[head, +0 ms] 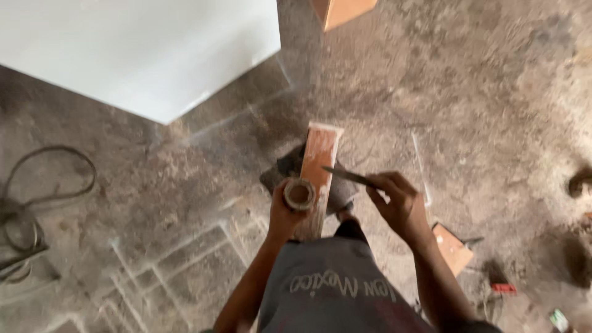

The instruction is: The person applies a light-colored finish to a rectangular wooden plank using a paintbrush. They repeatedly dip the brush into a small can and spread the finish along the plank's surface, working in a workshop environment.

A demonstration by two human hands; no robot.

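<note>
A small round tin [300, 195], its contents too blurred to tell, is sitting in the left hand [285, 213], fingers curled around it, just over an orange wooden plank [319, 169]. The right hand [398, 203] is pinching a thin dark blade [350, 177] whose tip is reaching across the plank, above the dusty floor [481, 111].

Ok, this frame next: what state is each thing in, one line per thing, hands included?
Left hand: closed around a small round open tin.
Small round open tin: lid off, brownish inside, held over the plank.
Right hand: gripping a thin flat metal blade.
Thin flat metal blade: held level, tip over the plank.
Long reddish-brown wooden plank: lying on the dusty floor, pale smears on top.
</note>
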